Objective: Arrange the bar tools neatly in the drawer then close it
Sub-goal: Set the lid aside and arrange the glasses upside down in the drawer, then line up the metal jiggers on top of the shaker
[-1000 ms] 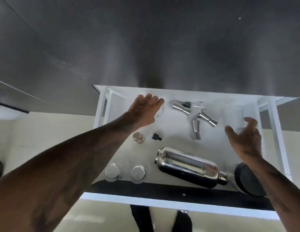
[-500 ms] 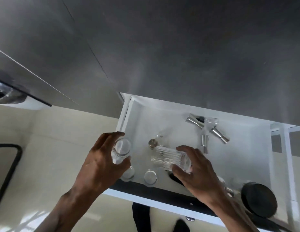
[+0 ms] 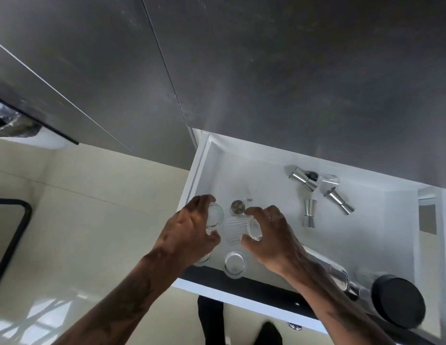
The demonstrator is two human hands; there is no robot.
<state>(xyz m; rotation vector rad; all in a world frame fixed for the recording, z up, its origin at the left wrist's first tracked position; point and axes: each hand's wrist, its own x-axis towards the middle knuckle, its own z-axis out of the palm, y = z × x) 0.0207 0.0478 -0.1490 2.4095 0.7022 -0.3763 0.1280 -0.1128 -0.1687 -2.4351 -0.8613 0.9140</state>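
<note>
The white drawer point(image 3: 200, 168) is pulled out under a dark grey counter. My left hand point(image 3: 187, 230) is shut on a smooth clear glass point(image 3: 215, 216) at the drawer's front left. Right beside it, my right hand point(image 3: 273, 236) grips a ribbed clear glass point(image 3: 233, 231), the two glasses almost touching. Two small glasses point(image 3: 234, 264) stand at the front edge, one half hidden under my left wrist. A round metal-topped piece point(image 3: 238, 206) lies just behind the held glasses. Three steel jiggers point(image 3: 309, 212) lie scattered at the back, and a steel shaker point(image 3: 340, 275) lies under my right forearm.
A black round lid point(image 3: 398, 301) sits at the drawer's front right. A small clear bottle with a black top point(image 3: 327, 178) lies by the back wall. The drawer's dark front panel point(image 3: 241, 287) faces me. Cream floor point(image 3: 92, 220) spreads to the left, with my feet below.
Both hands picked up glasses at the back of the drawer, brought them to the front left and lowered them side by side. The view has swung to the left.
</note>
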